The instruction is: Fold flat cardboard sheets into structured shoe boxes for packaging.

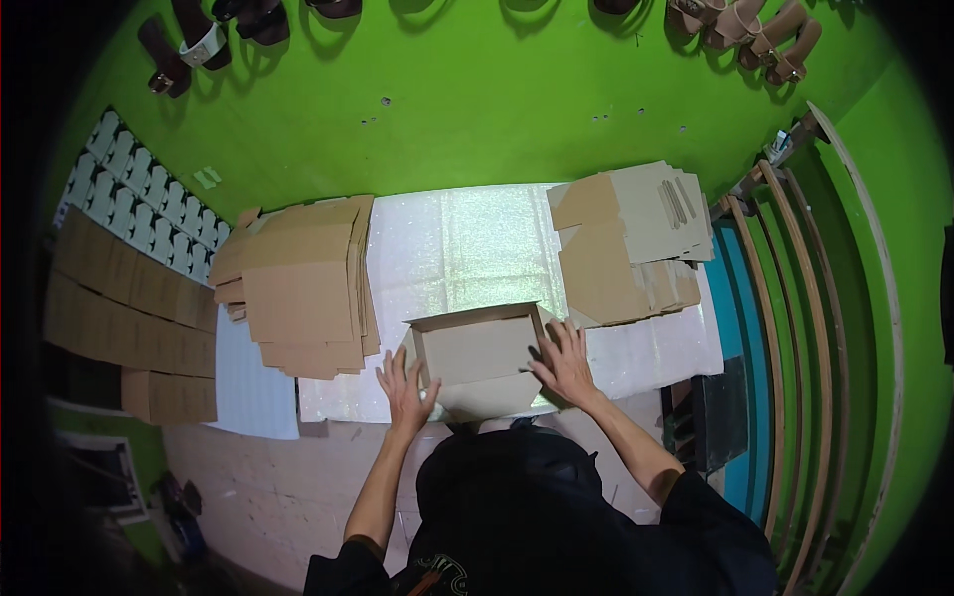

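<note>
A brown cardboard box [477, 352], partly folded up, lies in front of me on the shiny white table covering [407, 288]. Its back and side walls stand up, while the front flap lies flat toward me. At the box's left side is my left hand [403, 394], fingers spread, its thumb close to the front left corner. My right hand [566, 368] rests at the right wall with its fingers stretched out and apart, thumb and forefinger by the wall's edge. Neither hand is closed around the cardboard.
Flat cardboard blanks are stacked at the left [298, 288] and right [636, 243] of the table. Closed brown boxes [119, 308] stand at far left. Wooden rails [795, 328] lean at the right. Sandals [740, 35] hang on the green wall [477, 119].
</note>
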Available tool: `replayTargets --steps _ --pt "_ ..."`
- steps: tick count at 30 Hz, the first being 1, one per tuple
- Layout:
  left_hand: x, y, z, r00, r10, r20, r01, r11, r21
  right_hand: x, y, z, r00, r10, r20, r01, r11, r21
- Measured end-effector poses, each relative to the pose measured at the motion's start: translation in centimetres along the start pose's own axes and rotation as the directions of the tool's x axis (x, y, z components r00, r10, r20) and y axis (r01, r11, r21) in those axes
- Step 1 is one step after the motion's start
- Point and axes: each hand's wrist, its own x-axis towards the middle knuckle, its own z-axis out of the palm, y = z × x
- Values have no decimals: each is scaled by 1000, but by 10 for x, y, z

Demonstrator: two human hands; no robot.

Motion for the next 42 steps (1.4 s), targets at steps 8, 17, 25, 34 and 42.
replayTargets --steps 8,17,25,34,42 --pt "80 9 -29 993 -9 -121 11 1000 13 89 -16 -21 993 -38 -112 31 997 -68" --pt "88 16 -21 999 50 22 -50 998 45 105 -7 -5 993 -116 16 117 984 -133" --pt "52 7 -5 994 53 95 -55 998 28 78 -6 2 994 -93 54 96 993 -63" --pt "32 -2 6 985 21 173 -37 995 90 53 -1 13 984 -20 175 41 992 -116" --pt "34 0 7 982 17 189 -38 993 110 47 0 19 983 38 179 -16 992 -122"
